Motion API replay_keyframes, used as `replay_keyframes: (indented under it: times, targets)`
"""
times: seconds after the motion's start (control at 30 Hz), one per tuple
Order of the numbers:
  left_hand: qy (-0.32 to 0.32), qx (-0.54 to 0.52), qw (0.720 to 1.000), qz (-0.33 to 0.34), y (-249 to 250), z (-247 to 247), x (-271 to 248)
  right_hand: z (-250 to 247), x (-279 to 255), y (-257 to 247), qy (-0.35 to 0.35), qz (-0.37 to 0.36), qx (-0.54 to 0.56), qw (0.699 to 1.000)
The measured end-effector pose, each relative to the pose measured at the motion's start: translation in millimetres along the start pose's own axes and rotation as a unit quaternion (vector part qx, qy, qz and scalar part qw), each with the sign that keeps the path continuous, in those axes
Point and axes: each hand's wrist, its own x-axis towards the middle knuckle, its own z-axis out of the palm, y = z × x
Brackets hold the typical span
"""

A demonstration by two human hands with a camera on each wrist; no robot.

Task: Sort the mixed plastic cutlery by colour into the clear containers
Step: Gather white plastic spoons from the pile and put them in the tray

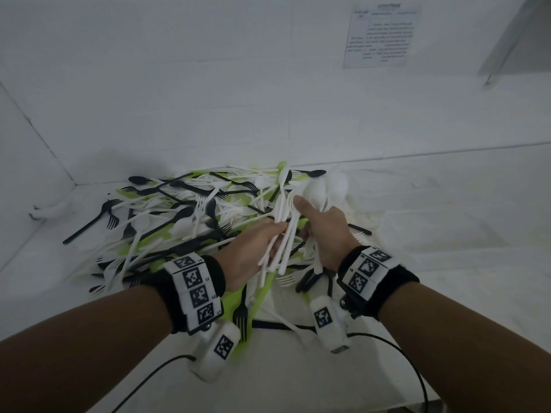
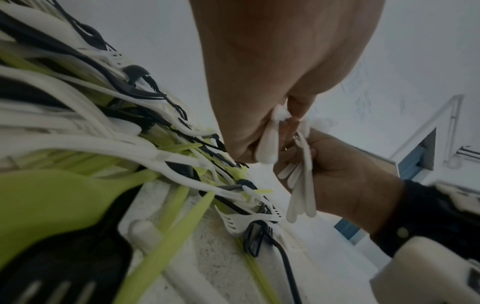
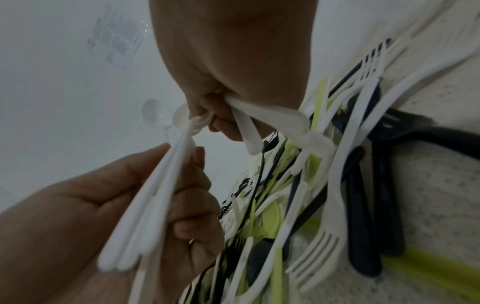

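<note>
Cutlery (smooth thin plastic), tangled heap

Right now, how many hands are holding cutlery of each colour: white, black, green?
White cutlery: 2 hands, the left hand and the right hand.
Black cutlery: 0 hands.
Green cutlery: 0 hands.
Total: 2 hands holding.

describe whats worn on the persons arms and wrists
Bare forearms, no sleeves. Each wrist has a black band: left band, right band, both faced with white tiles printed with black square codes. A white camera pod with one such code hangs under each wrist, trailing a black cable. The left hand has a ring.
</note>
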Motion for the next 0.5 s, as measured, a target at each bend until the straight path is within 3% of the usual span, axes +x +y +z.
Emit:
replay_keyframes:
  times: [0.17,0.33,0.5]
  targets:
    - [-0.016,0.014,1.000,-0.005,-4,1,2,9,-2,-5,-0.052,0.003,0.025,0.998]
    - [0.036,-0.011,0.999,0.000,-8,-11,9,-2,9,-12,0.020,0.017,0.065,0.998]
    - [0.063,0.025,0.997,0.022,-8,-13,15,-4,4,-18,-0.027,-0.009,-0.007,1.000]
